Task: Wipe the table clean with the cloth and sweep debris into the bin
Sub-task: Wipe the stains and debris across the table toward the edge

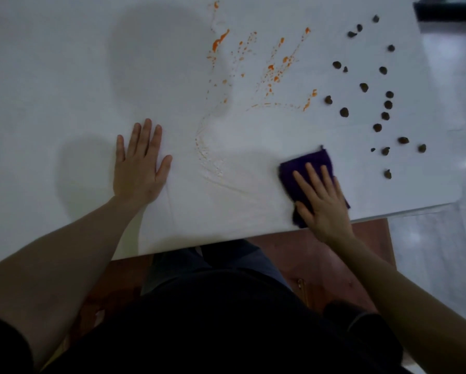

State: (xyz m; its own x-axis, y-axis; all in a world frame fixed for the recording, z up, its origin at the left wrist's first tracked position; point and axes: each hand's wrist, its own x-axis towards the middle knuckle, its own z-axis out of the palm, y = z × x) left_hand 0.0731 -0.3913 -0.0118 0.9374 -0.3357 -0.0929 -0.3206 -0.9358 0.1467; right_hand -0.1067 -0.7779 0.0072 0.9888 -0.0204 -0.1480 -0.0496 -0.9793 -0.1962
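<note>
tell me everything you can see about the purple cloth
The purple cloth is a dark, fuzzy rag, apparently folded into a rough rectangle with a small tag or thread at its far corner. It lies flat on the white table near the front edge, between the orange smears and the dark crumbs. The right hand presses it down with straight, spread fingers.
</note>
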